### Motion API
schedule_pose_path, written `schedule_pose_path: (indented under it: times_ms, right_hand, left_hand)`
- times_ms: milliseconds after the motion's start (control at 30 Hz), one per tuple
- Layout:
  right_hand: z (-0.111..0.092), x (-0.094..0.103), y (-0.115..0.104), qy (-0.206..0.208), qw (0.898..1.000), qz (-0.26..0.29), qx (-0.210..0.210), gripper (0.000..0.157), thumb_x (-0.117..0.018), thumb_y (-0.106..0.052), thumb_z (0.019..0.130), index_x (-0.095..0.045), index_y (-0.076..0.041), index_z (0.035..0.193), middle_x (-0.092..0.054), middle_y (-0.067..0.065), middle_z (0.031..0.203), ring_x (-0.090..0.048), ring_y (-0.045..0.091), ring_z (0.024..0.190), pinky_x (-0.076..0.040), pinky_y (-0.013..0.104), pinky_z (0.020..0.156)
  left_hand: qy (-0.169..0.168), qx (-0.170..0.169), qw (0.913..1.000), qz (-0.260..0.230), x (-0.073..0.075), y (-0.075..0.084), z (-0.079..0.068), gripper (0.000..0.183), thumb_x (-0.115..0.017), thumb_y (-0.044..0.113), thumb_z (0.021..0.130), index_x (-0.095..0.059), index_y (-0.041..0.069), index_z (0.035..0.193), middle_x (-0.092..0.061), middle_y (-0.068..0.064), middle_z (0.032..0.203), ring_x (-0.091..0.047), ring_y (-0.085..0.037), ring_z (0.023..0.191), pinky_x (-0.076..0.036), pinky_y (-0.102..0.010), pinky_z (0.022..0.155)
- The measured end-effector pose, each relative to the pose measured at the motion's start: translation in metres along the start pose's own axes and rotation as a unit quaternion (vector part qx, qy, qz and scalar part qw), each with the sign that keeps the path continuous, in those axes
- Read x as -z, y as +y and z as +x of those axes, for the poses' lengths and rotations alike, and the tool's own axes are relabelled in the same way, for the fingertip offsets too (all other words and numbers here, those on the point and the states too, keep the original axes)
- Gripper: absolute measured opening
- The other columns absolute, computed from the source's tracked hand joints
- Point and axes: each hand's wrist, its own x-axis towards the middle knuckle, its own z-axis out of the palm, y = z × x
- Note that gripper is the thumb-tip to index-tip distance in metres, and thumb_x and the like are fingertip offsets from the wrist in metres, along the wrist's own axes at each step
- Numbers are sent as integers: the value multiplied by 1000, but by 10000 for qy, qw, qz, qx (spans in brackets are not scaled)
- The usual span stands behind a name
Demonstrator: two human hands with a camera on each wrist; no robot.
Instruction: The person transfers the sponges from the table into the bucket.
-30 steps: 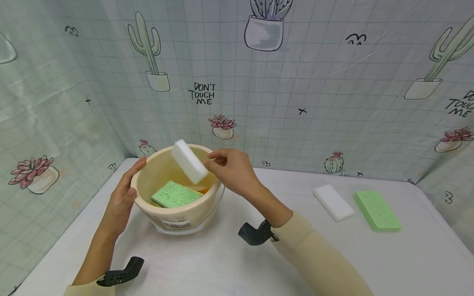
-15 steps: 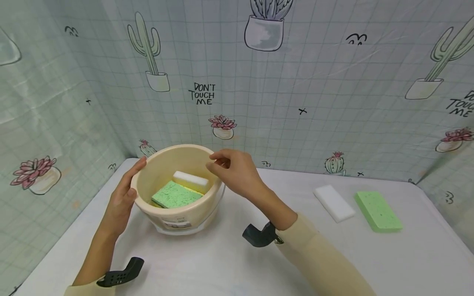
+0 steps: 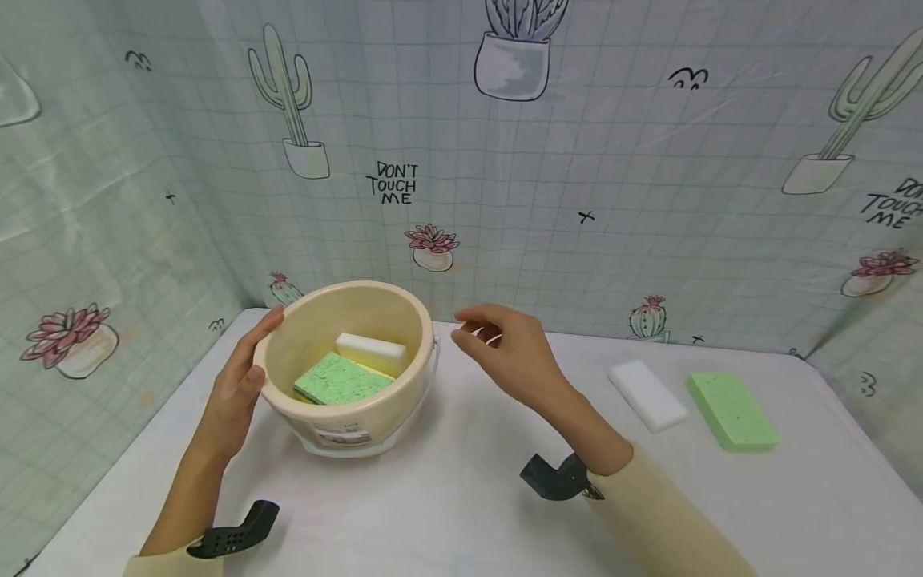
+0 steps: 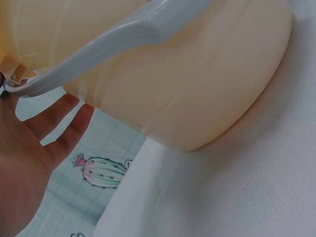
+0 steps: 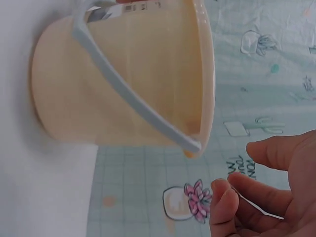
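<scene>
A cream bucket [image 3: 371,409] with its pale handle [image 4: 123,37] hanging down stands at the left of the table. Inside it lie a green sponge [image 3: 340,380] and, leaning behind that, a white-and-yellow sponge [image 3: 371,353]. My left hand [image 3: 234,393] rests against the bucket's left side, thumb and forefinger at the rim; in the left wrist view its fingers reach straight along the outer wall. To the right of the bucket, my right hand [image 3: 508,353] hangs in the air with loosely bent fingers and thumb apart, holding nothing.
On the table's right side lie a white sponge block [image 3: 647,395] and a light green sponge [image 3: 732,411], side by side. A cactus-print curtain [image 3: 505,200] rises behind the white table [image 3: 433,513] and along its sides.
The white-and-yellow sponge, pinched by my right hand a second ago, has dropped into the bucket beside the green sponge. My right hand has then moved away rightward; the left has stayed put.
</scene>
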Motion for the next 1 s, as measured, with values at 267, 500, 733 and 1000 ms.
schedule_pose_path:
  times_ms: [267,500,733,1000]
  right_hand:
    - [-25,18,22,351,9991,-57,-218,27,-67,-23,90,-68,-14,115,-67,-5,95,-60,10,84,-52,30,76]
    - [-48,34,46,608,9956,-245,-668,30,-67,-24,91,-66,-14,119,-66,-3,106,-61,11,91,-51,30,79]
    - [-70,49,70,789,9906,-490,-1006,32,-63,-30,93,-64,-14,121,-66,-3,110,-60,12,93,-49,23,79]
    - [-92,62,93,1002,9821,-895,-1323,35,-63,-35,92,-63,-16,122,-62,-2,115,-61,13,91,-49,17,75]
  left_hand:
    - [-19,-161,9998,-139,-2,2,0,56,-49,32,99,-34,10,149,-24,-4,156,-18,-18,142,-27,-17,105]
    - [26,-107,9999,-132,-2,0,0,57,-49,33,99,-34,9,148,-25,-4,156,-18,-19,142,-26,-17,106]
    - [68,-42,9999,-131,-1,-2,-1,59,-50,35,98,-34,9,148,-24,-5,156,-17,-19,143,-26,-18,106]
    - [39,-45,9999,-129,0,-1,0,58,-49,34,98,-34,9,148,-24,-5,156,-17,-19,143,-26,-18,106]
